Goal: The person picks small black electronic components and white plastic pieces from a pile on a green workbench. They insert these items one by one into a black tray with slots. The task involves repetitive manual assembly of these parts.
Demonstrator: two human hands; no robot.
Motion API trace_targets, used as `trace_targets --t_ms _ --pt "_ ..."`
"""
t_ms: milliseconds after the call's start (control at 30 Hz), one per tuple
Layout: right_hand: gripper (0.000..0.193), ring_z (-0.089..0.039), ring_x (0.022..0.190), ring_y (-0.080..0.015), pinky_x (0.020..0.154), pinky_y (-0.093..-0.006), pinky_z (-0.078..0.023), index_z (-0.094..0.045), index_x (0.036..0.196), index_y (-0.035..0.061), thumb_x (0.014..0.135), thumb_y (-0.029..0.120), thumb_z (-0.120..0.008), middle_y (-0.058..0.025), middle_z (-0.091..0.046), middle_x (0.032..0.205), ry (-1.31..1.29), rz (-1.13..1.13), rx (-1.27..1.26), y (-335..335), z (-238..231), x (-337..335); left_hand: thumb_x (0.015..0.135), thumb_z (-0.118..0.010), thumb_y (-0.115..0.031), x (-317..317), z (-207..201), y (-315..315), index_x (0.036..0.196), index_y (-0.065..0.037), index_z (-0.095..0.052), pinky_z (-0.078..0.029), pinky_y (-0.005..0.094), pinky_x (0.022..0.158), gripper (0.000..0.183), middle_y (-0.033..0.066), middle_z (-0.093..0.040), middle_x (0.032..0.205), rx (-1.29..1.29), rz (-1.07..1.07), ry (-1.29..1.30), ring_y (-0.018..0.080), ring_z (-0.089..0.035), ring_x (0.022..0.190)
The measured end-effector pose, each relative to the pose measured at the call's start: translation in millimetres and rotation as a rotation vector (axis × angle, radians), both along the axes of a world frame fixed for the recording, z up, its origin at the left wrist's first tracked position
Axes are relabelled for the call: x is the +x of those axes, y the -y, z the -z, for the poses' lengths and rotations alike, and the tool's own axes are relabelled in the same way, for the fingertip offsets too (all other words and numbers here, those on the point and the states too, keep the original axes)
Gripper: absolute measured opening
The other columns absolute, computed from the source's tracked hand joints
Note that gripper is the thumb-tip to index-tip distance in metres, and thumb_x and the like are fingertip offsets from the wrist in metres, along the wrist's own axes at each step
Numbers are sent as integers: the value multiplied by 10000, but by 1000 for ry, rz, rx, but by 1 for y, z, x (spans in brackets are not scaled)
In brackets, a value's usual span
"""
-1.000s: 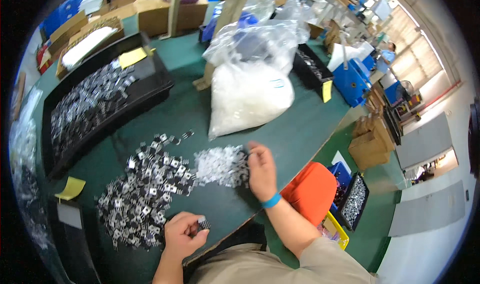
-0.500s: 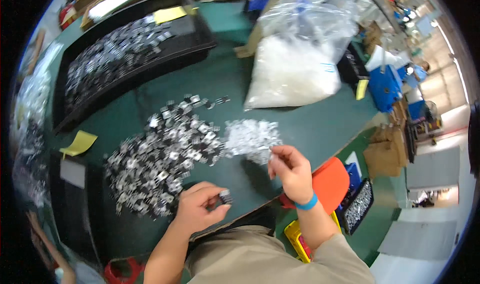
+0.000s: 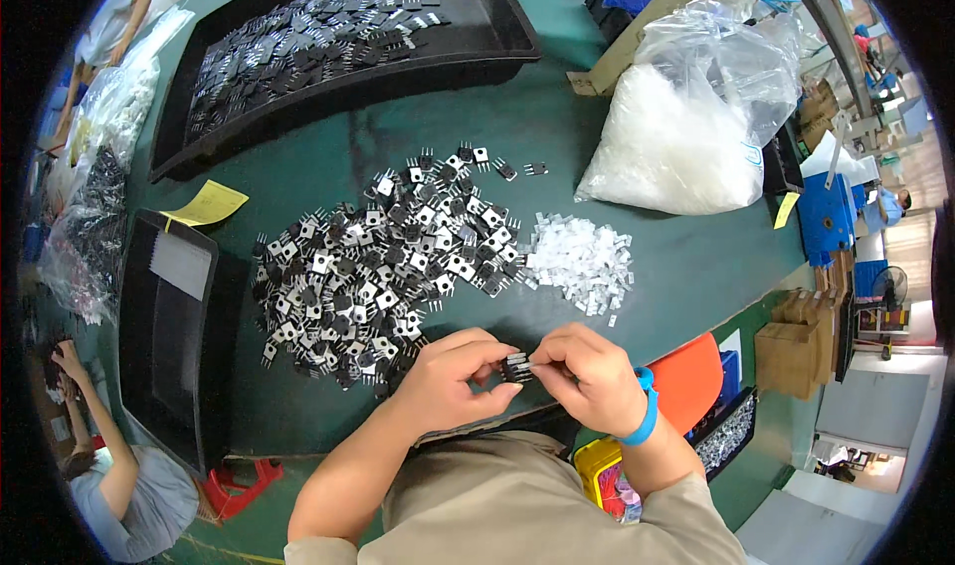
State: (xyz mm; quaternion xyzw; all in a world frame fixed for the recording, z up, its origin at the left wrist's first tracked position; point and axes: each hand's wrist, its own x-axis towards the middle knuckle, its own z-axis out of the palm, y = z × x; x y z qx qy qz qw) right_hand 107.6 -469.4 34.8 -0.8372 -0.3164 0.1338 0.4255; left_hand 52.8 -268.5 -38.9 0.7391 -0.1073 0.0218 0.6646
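Observation:
My left hand [image 3: 450,384] pinches a small stack of black three-legged transistors [image 3: 515,369] between thumb and fingers, close to the table's front edge. My right hand [image 3: 593,381], with a blue band at the wrist, is closed and its fingertips meet the stack's right side. Whatever those fingertips hold is too small to make out. Beyond my left hand spreads a large loose pile of transistors [image 3: 373,286], some showing black faces and others metal backs. Right of it lies a smaller heap of little white translucent pieces [image 3: 582,259].
A long black tray [image 3: 398,86] of transistors stands at the back left. Another black bin [image 3: 221,366] with a yellow note [image 3: 207,204] is at the left. A clear bag [image 3: 681,142] of white pieces sits back right. Another person [image 3: 139,495] works at lower left.
My right hand has come from the white heap to the transistors in my left hand. My left hand still holds its stack. The whole view has shifted.

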Motion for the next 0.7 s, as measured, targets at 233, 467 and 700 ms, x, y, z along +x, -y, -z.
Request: trace_targets --t_ms 233,467,700 --pt "193 -661 779 -351 687 -400 -546 -659 976 7 795 -45 -696 -166 -648 922 96 -60 -50 2 0 0 730 -829 -79 0 -2 -2 1041 -9 -698 -527 254 591 344 65 -651 904 79 44 13 127 -615 677" --pt "339 -653 748 -319 636 -382 -543 -711 1003 27 706 -89 -593 -145 -650 908 122 -103 42 6 0 0 723 -833 -80 0 -2 -2 1031 -11 -699 -519 253 573 343 64 -651 907 74 35 22 125 -603 651" --pt "335 -637 733 -315 674 -391 -537 -706 1001 20 717 -101 -575 -148 -651 900 112 -135 14 1 0 1 726 -827 -79 0 0 -2 1030 -15 -702 -523 255 575 335 62 -650 896 69 28 23 128 -601 647"
